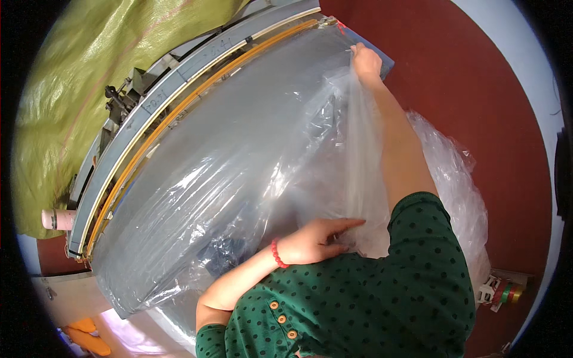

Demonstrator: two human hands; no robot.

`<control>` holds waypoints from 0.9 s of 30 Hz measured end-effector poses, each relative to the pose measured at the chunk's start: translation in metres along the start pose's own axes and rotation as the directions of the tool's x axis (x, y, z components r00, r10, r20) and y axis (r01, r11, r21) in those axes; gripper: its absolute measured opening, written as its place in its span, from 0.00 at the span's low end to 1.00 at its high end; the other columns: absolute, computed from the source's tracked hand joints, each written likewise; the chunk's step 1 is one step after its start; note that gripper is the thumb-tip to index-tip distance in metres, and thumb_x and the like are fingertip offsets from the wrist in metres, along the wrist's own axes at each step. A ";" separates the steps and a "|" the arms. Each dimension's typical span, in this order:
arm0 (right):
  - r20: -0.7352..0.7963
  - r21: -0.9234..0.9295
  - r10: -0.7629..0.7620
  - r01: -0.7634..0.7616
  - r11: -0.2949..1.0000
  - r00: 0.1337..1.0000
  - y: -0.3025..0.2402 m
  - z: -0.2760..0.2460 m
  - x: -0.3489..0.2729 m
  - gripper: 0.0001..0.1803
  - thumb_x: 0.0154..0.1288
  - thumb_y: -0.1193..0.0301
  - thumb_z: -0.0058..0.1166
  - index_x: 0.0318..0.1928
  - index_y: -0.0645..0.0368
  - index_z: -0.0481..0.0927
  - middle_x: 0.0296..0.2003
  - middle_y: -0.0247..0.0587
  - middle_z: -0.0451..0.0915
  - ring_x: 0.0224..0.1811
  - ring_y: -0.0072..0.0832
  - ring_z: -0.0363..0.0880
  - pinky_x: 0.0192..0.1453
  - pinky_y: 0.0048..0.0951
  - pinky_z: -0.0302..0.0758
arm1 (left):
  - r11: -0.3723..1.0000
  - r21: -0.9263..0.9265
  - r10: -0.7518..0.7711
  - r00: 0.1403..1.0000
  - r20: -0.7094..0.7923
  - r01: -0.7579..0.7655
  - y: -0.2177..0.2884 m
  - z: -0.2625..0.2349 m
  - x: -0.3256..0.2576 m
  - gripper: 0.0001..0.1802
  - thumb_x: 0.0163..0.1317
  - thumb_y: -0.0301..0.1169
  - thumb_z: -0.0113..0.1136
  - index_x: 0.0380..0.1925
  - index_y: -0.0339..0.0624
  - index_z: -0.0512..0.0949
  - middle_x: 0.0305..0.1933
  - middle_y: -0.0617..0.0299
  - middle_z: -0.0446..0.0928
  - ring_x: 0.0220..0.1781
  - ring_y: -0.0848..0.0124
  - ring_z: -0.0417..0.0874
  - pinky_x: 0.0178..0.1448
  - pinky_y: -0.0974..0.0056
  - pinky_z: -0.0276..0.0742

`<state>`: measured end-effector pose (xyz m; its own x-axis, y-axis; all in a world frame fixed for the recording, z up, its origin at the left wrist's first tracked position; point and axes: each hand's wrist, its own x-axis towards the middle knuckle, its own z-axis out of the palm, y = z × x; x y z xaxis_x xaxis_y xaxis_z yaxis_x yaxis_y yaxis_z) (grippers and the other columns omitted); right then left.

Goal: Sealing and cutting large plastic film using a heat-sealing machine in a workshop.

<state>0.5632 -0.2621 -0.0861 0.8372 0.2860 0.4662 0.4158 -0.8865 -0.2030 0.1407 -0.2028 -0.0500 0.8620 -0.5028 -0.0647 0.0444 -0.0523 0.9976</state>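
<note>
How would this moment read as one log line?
left hand: flat on clear plastic bag | right hand: gripping bag's far edge | table: under bag

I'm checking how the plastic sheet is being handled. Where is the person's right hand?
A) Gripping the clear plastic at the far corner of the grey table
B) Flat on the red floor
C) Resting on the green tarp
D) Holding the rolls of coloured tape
A: the right hand reaches out and pinches the clear plastic sheet at the far corner of the grey table, while the left hand presses the plastic close to the body.
</note>
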 end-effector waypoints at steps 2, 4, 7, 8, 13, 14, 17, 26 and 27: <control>-0.012 0.001 0.004 -0.004 1.000 1.000 0.006 0.001 0.002 0.18 0.63 0.59 0.37 0.34 0.61 0.72 0.29 0.54 0.77 0.35 0.48 0.76 0.38 0.46 0.69 | 0.994 -0.032 0.099 0.994 -0.051 -0.101 0.005 -0.009 -0.007 0.24 0.54 0.28 0.54 0.53 0.41 0.66 0.42 0.56 0.75 0.39 0.73 0.75 0.43 0.69 0.70; -0.024 0.008 0.005 -0.005 1.000 1.000 0.011 0.002 0.003 0.18 0.63 0.58 0.38 0.33 0.61 0.72 0.29 0.53 0.77 0.34 0.49 0.75 0.37 0.47 0.69 | 0.961 -0.069 0.255 0.955 -0.151 -0.267 0.025 -0.023 -0.029 0.17 0.54 0.26 0.55 0.45 0.36 0.73 0.41 0.56 0.77 0.37 0.70 0.77 0.40 0.67 0.71; -0.005 -0.005 0.012 -0.012 1.000 1.000 0.011 0.003 0.001 0.18 0.63 0.58 0.37 0.35 0.60 0.72 0.29 0.52 0.77 0.35 0.49 0.76 0.38 0.46 0.70 | 0.815 -0.049 0.479 0.719 -0.503 -0.577 0.038 -0.035 -0.088 0.03 0.48 0.23 0.59 0.19 0.39 0.79 0.29 0.54 0.79 0.27 0.63 0.79 0.38 0.63 0.73; 0.001 -0.014 0.018 -0.018 1.000 1.000 0.011 0.004 0.002 0.19 0.64 0.57 0.36 0.36 0.59 0.73 0.30 0.53 0.77 0.36 0.49 0.75 0.39 0.46 0.70 | 0.704 -0.211 0.312 0.562 -0.766 -0.678 0.027 -0.024 -0.121 0.04 0.49 0.25 0.56 0.26 0.41 0.79 0.33 0.56 0.79 0.36 0.63 0.79 0.44 0.58 0.72; 0.066 -0.038 0.053 -0.050 0.998 0.996 0.003 0.002 0.002 0.19 0.63 0.56 0.35 0.39 0.55 0.74 0.34 0.53 0.77 0.40 0.48 0.75 0.42 0.47 0.70 | 0.452 0.101 0.336 0.064 -0.940 -0.886 0.023 -0.032 -0.211 0.31 0.55 0.29 0.55 0.59 0.64 0.60 0.54 0.68 0.68 0.57 0.67 0.66 0.63 0.57 0.55; 0.057 -0.020 0.051 -0.050 0.999 0.997 0.005 -0.002 0.002 0.19 0.63 0.55 0.35 0.39 0.55 0.74 0.34 0.53 0.77 0.40 0.49 0.75 0.42 0.47 0.70 | 0.478 0.156 0.279 -0.019 -0.960 -0.864 0.011 -0.030 -0.219 0.33 0.55 0.32 0.55 0.60 0.60 0.56 0.60 0.65 0.61 0.59 0.66 0.64 0.63 0.54 0.55; 0.047 -0.076 0.081 -0.078 0.994 0.996 0.005 -0.001 0.001 0.19 0.63 0.55 0.34 0.39 0.54 0.74 0.35 0.54 0.77 0.40 0.50 0.74 0.41 0.47 0.69 | 0.643 0.005 -0.033 -0.035 -0.999 -0.765 -0.013 -0.004 -0.201 0.45 0.49 0.37 0.62 0.63 0.48 0.46 0.66 0.63 0.50 0.63 0.64 0.58 0.62 0.58 0.57; -0.020 -0.080 -0.003 0.002 0.997 1.000 0.003 0.004 0.001 0.19 0.64 0.56 0.33 0.38 0.55 0.73 0.32 0.55 0.76 0.38 0.53 0.73 0.39 0.50 0.68 | 0.510 -0.366 -0.231 0.287 -0.930 -0.778 -0.066 0.015 -0.201 0.10 0.59 0.29 0.51 0.39 0.38 0.71 0.39 0.60 0.75 0.43 0.69 0.74 0.50 0.64 0.68; -0.021 -0.100 0.000 -0.002 0.995 1.000 0.006 0.008 0.001 0.19 0.64 0.56 0.33 0.37 0.55 0.73 0.32 0.55 0.76 0.37 0.53 0.73 0.39 0.50 0.68 | 0.517 -0.186 -0.192 0.098 -0.976 -0.835 -0.034 0.010 -0.213 0.06 0.60 0.29 0.48 0.36 0.40 0.71 0.34 0.62 0.74 0.37 0.72 0.74 0.44 0.66 0.70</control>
<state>0.5694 -0.2645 -0.0936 0.8294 0.2785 0.4843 0.3765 -0.9191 -0.1163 -0.0495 -0.1029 -0.0706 0.5695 0.8030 -0.1756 -0.6032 0.5533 0.5744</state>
